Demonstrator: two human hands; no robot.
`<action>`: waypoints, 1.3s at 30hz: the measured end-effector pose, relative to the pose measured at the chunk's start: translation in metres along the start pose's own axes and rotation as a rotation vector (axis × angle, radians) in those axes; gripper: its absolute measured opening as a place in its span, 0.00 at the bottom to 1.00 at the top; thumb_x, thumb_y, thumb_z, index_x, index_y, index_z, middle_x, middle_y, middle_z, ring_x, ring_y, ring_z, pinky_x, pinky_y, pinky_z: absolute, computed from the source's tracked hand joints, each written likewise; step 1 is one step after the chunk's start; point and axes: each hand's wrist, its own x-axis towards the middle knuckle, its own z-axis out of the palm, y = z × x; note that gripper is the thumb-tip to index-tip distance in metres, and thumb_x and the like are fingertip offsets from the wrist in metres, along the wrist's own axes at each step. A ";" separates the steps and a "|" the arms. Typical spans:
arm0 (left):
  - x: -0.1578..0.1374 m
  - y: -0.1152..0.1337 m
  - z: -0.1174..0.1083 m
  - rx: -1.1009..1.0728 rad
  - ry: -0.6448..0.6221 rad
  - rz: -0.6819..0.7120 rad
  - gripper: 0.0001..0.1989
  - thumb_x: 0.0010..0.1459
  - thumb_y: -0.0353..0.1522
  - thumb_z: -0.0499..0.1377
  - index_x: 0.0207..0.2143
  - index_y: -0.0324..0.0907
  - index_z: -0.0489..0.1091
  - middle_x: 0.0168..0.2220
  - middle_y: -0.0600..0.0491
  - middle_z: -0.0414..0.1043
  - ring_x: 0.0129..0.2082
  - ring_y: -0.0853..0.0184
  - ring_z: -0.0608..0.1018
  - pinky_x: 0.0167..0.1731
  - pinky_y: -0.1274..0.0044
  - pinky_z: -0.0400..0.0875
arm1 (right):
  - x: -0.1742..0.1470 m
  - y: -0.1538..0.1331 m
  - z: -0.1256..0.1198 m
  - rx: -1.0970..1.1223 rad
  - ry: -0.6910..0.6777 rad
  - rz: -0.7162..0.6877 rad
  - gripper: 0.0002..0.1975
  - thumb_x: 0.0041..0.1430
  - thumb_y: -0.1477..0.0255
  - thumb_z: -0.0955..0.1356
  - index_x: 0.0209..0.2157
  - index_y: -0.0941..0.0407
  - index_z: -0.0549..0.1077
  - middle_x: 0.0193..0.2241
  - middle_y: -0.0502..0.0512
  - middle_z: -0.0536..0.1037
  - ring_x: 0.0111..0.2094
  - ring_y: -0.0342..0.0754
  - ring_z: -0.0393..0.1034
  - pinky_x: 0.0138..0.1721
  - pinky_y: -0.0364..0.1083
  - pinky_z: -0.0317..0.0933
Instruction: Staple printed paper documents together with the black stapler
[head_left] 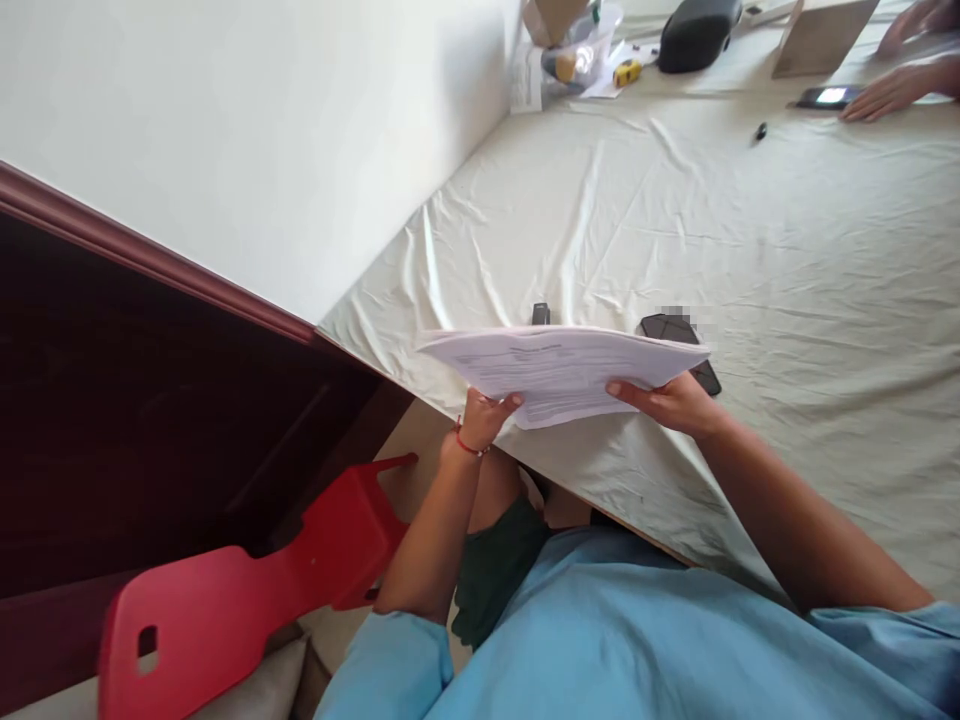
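Observation:
A stack of printed paper sheets is held up over the near edge of the table, its text too small to read. My left hand, with a red cord at the wrist, grips the lower left side, thumb on top. At the right side my right hand pinches the sheets, its thumb across the print and its other fingers hidden underneath. Behind the stack's right end lies a dark phone, partly covered by the paper. A small black object pokes out beyond the far edge of the sheets.
A wrinkled pale cloth covers the table. At the back are a clear plastic tub, a yellow object, a black case and a cardboard piece. Another person's hand touches a lit device. A red chair stands left.

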 end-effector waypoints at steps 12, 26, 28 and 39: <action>-0.062 0.015 0.011 -0.239 -0.118 -0.438 0.30 0.57 0.55 0.64 0.42 0.36 0.80 0.40 0.41 0.81 0.45 0.53 0.82 0.44 0.66 0.79 | -0.044 0.024 0.014 0.550 0.052 0.648 0.19 0.54 0.57 0.78 0.45 0.51 0.81 0.44 0.58 0.84 0.44 0.60 0.81 0.50 0.61 0.77; -0.098 -0.003 0.031 -0.164 -0.062 -0.366 0.29 0.63 0.53 0.60 0.53 0.39 0.76 0.55 0.42 0.76 0.57 0.56 0.77 0.61 0.65 0.69 | -0.069 0.038 0.036 0.470 0.193 0.722 0.23 0.53 0.53 0.77 0.45 0.52 0.80 0.44 0.58 0.84 0.46 0.61 0.80 0.50 0.61 0.76; -0.095 -0.010 0.030 -0.126 -0.043 -0.341 0.29 0.64 0.51 0.59 0.57 0.40 0.73 0.58 0.43 0.74 0.58 0.56 0.75 0.62 0.65 0.67 | -0.068 0.040 0.034 0.316 0.162 0.698 0.21 0.56 0.51 0.75 0.43 0.51 0.81 0.43 0.57 0.84 0.45 0.60 0.80 0.50 0.60 0.76; -0.092 -0.003 0.033 0.055 -0.281 -0.225 0.28 0.71 0.50 0.50 0.55 0.37 0.73 0.57 0.42 0.75 0.58 0.57 0.75 0.60 0.67 0.67 | -0.043 0.011 0.019 -0.847 0.465 0.126 0.33 0.62 0.68 0.67 0.68 0.58 0.62 0.63 0.67 0.70 0.64 0.66 0.63 0.63 0.67 0.58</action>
